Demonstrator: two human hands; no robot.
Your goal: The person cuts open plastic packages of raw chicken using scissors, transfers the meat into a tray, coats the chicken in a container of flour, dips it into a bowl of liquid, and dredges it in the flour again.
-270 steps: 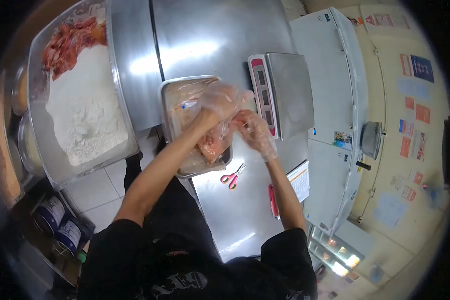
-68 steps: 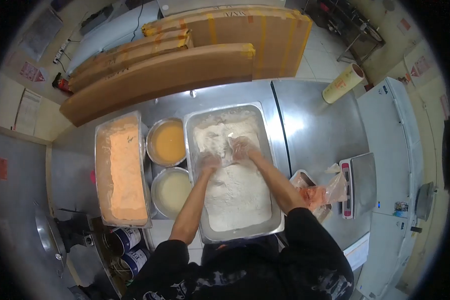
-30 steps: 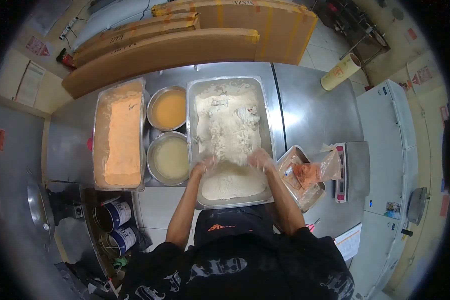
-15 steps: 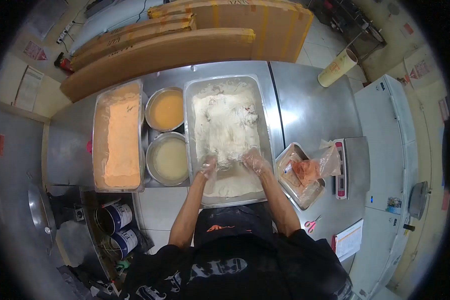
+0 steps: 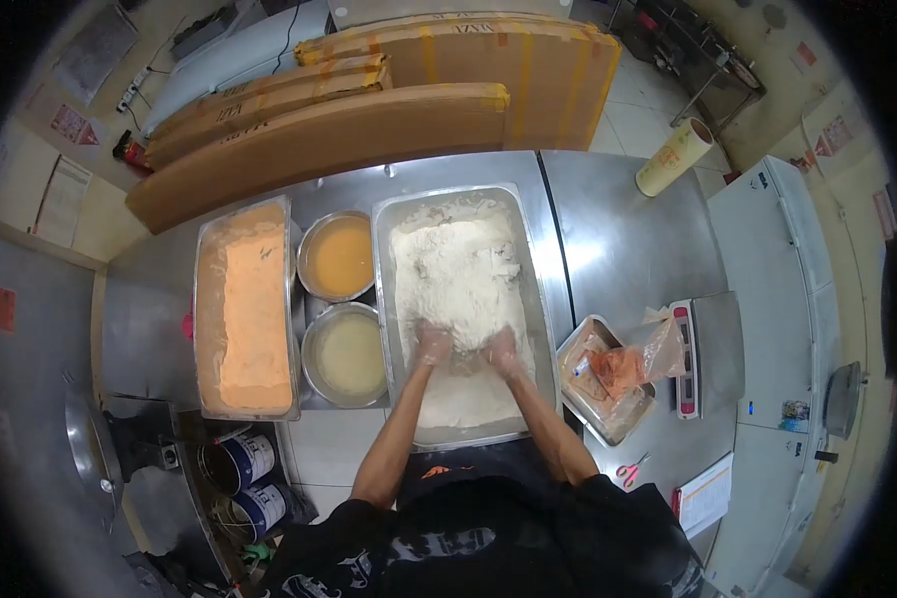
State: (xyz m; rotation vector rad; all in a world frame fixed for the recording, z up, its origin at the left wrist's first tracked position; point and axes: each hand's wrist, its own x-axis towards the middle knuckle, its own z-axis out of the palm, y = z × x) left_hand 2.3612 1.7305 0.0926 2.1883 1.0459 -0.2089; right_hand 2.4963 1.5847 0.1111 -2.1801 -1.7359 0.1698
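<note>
A large metal tray (image 5: 545, 329) holds white, flour-like powder (image 5: 453, 249), heaped and lumpy across its upper part. My left hand (image 5: 433, 344) is pushed into the powder left of the tray's middle. My right hand (image 5: 501, 349) is in it a short way to the right, level with the left. Both hands are dusted white and seem to wear thin clear gloves. Powder and blur cover the fingers of both, so I cannot tell whether they grip anything. Some powder-covered lumps (image 5: 503, 269) stick up at the heap's right side.
Left of the tray stand a bowl of orange liquid (image 5: 337, 256), a bowl of pale liquid (image 5: 347, 356) and a tray of orange powder (image 5: 254, 329). On the right are a small tray with a plastic bag (image 5: 623, 371), a scale (image 5: 684, 359), scissors (image 5: 628, 472) and a clipboard (image 5: 705, 495).
Both hands have moved from the heap's near edge farther into the powder and closer together. More powder now covers the heap's lumps. The whole view has shifted, with the table lower in it.
</note>
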